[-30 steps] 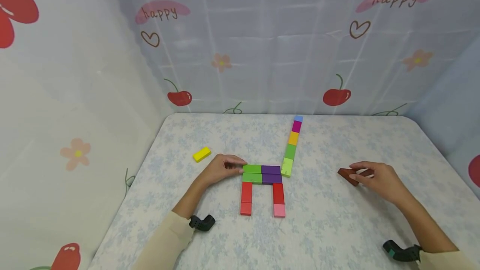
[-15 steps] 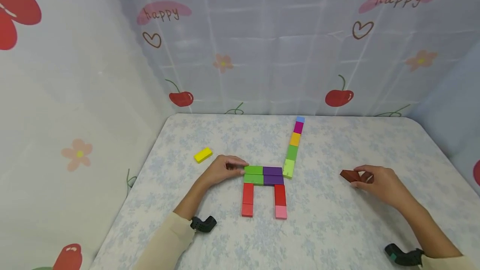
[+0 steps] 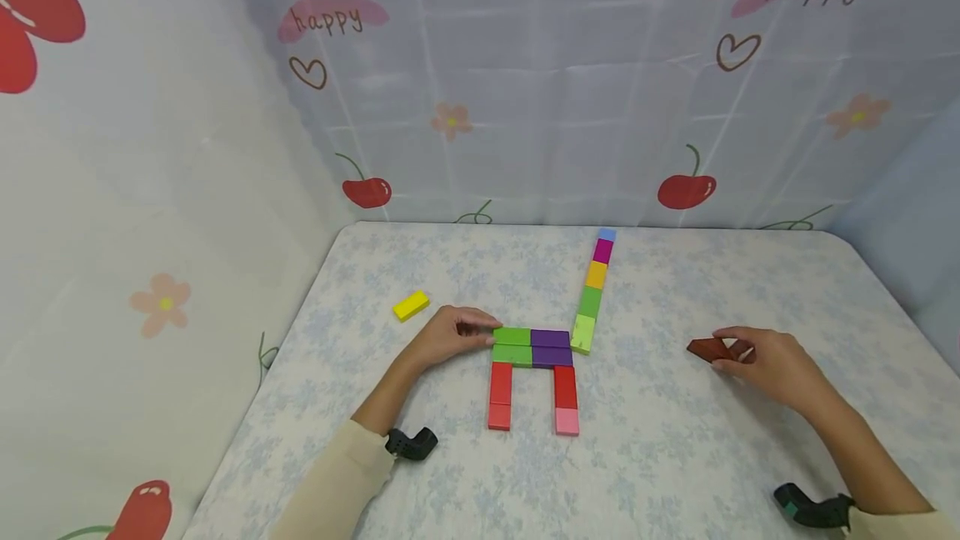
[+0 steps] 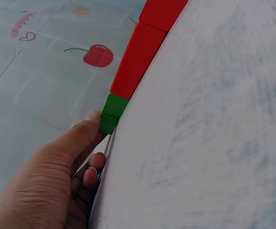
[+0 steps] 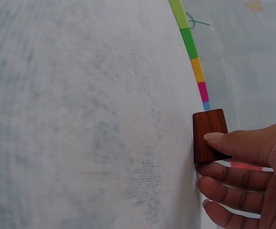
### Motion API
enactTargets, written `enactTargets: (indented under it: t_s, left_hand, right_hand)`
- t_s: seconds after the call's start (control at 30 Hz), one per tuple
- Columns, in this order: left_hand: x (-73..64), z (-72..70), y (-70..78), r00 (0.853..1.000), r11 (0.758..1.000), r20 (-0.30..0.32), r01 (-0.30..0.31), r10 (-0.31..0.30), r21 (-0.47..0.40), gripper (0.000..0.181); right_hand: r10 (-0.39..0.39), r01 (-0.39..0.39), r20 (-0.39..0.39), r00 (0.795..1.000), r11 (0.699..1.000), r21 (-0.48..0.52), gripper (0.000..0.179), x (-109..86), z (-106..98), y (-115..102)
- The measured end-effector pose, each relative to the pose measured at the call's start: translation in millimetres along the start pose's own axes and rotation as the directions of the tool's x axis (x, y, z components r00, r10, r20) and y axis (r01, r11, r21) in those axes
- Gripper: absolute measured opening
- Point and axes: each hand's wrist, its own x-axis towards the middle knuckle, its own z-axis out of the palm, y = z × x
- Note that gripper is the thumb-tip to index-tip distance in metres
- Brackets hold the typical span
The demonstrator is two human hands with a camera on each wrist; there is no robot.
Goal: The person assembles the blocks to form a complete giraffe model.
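Observation:
My left hand [image 3: 448,335] is at the left end of two stacked rows of blocks, its thumb and forefinger touching the green blocks [image 3: 512,355]. In the left wrist view, the thumb meets the end of the green block [image 4: 108,125], while other fingers curl beneath. Two dark purple blocks [image 3: 551,357] continue the rows. Red blocks [image 3: 500,382] form a column on the left, and a red and a pink block [image 3: 567,421] form another. To the right, my right hand [image 3: 780,367] pinches a brown wooden block [image 5: 207,131] with slanted sides between thumb and fingers.
A slanting line of coloured blocks, with an orange block [image 3: 596,275] midway, runs from the purple end toward the table's back edge. A yellow block [image 3: 411,306] lies alone beyond the left hand. A printed curtain [image 3: 540,107] hangs behind the flower-patterned table [image 3: 645,457].
The brown block has turned in my right hand's fingers, and that hand has shifted slightly. My left hand stays at the green blocks. The whole head view has drifted a little.

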Motion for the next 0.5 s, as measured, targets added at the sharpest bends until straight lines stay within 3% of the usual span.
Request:
enactTargets:
  t_s: [0.27, 0.5]
  left_hand:
    - [4.5, 2.3, -27.8, 1.0, 0.999, -0.017, 0.026, -0.025, 0.043, 0.028]
    - [4.2, 0.8, -32.0, 1.0, 0.999, -0.009, 0.021, -0.02, 0.048, 0.027]
  right_hand:
    - [-0.011, 0.01, -0.055, 0.998, 1.0, -0.017, 0.043, 1.9, 2.7, -3.2]
    - [-0.043, 0.039, -0.122, 0.992, 0.998, -0.042, 0.041, 13.1, -4.7, -13.6]
